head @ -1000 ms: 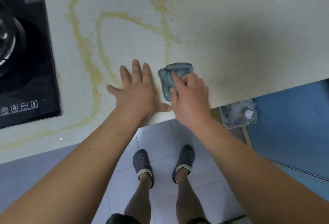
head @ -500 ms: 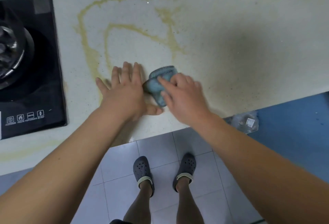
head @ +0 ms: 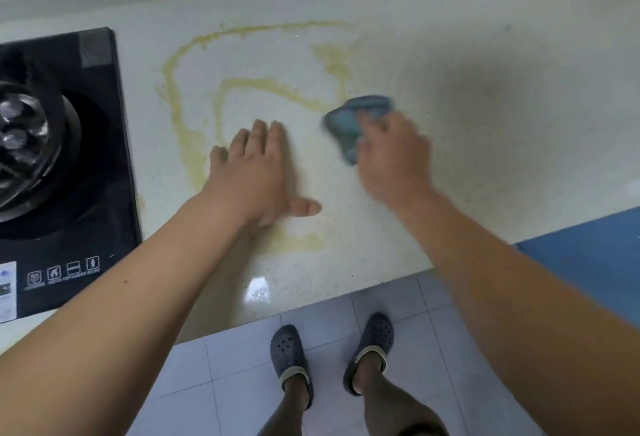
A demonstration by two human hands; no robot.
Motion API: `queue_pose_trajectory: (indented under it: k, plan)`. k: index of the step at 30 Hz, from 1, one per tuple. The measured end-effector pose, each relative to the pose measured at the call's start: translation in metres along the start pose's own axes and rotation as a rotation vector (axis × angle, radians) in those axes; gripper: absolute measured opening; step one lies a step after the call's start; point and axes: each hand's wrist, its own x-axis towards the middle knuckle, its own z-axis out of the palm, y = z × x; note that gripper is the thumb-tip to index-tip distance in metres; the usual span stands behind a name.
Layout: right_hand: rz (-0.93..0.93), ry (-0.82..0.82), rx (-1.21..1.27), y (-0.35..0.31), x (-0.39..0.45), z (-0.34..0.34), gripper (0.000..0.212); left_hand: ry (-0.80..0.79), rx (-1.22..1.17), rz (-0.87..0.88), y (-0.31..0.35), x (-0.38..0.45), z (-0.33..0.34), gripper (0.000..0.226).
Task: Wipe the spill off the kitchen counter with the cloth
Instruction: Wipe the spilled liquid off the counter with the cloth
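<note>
Right hand [head: 393, 155] gripping crumpled blue cloth [head: 353, 122] on pale speckled stone counter [head: 485, 165], touching right end of yellow looping spill [head: 194, 89], left hand [head: 254, 172] spread flat inside spill, black glass stove [head: 65, 165] left of spill.

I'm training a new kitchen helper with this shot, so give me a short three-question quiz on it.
1. True or false: the left hand holds the cloth.
2. Where does the stove lie relative to the yellow spill? A) to its left B) to its right C) on top of it
3. Fill in: the left hand lies ____ on the counter, fingers spread.

Key
1. False: the right hand grips the blue cloth, at the spill's right side.
2. A
3. flat
</note>
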Motion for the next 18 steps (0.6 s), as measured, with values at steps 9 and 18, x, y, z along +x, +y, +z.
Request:
queue_pose_trajectory:
  k: [9,18]
  plan:
    - [-0.299,-0.080,0.109,-0.028,0.028,0.006,0.061,0.025,0.017,-0.094,0.008,0.059,-0.026,0.151]
    - [0.017,-0.046,0.106,0.022,0.105,0.000,0.055,-0.066,-0.068,-0.140,0.005,0.069,-0.023,0.160]
